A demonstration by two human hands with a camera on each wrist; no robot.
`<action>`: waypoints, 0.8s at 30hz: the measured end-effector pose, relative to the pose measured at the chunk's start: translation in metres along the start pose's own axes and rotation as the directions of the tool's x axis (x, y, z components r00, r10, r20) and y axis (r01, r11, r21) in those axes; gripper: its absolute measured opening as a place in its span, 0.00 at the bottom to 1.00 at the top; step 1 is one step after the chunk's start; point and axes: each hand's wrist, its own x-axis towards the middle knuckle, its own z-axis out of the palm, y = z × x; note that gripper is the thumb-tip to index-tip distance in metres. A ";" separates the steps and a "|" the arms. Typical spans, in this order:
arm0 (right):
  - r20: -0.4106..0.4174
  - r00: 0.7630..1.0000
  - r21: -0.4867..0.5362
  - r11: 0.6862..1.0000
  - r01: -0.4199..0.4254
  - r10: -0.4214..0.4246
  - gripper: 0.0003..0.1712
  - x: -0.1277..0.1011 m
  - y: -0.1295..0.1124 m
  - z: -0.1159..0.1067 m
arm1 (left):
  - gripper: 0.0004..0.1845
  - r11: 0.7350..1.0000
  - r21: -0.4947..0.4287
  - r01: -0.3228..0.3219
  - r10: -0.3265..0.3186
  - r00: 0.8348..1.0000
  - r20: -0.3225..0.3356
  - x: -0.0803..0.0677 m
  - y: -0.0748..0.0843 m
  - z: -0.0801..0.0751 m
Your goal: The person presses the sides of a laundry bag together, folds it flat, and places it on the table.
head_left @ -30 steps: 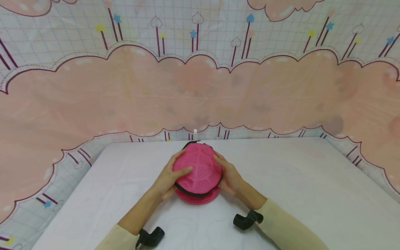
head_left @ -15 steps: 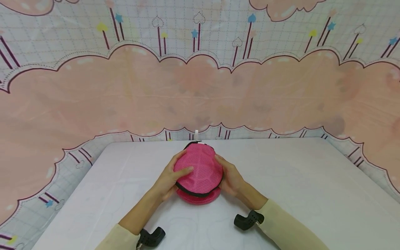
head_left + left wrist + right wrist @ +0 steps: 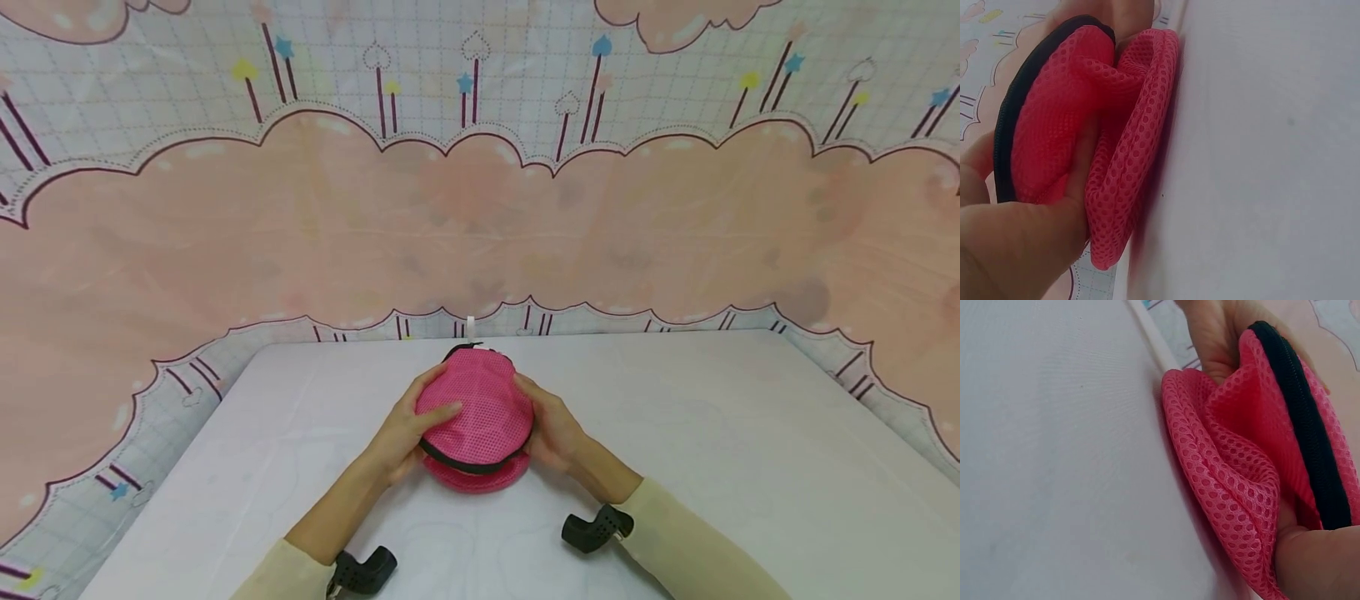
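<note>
Between both hands is a round pink mesh zip bag (image 3: 483, 404), its lower part on the white table. A black zipper (image 3: 1302, 425) runs around its upper section, while the mesh below is folded and creased. My left hand (image 3: 401, 429) grips the bag's left side, thumb over the top face and fingers tucked into the fold underneath. At the opposite side, my right hand (image 3: 557, 427) holds the edge, its fingers partly hidden by the mesh. Seen from the left wrist, the zipped section stands apart from the bottom panel (image 3: 1138, 137), leaving a gap that the fingers enter.
The white-covered table (image 3: 712, 417) spreads out around the bag. Behind it hangs a peach cloud-patterned backdrop (image 3: 420, 225). A small white upright piece (image 3: 470, 327) shows just past the bag. Black wrist cameras (image 3: 363, 571) sit near each sleeve.
</note>
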 end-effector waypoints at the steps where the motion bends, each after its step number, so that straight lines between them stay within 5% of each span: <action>1: -0.004 1.000 -0.004 1.000 0.003 -0.003 0.24 0.000 0.000 0.000 | 0.37 1.000 0.001 0.000 0.000 1.000 0.001 0.000 0.000 0.000; 12: -0.014 1.000 0.015 1.000 0.014 -0.014 0.27 0.001 0.005 -0.001 | 0.35 1.000 -0.014 0.000 0.000 1.000 -0.007 -0.001 -0.003 -0.001; 24: 0.040 0.998 0.061 0.997 0.040 -0.043 0.18 0.000 0.004 -0.002 | 0.36 0.999 -0.036 0.009 -0.008 1.000 0.013 0.001 -0.005 -0.004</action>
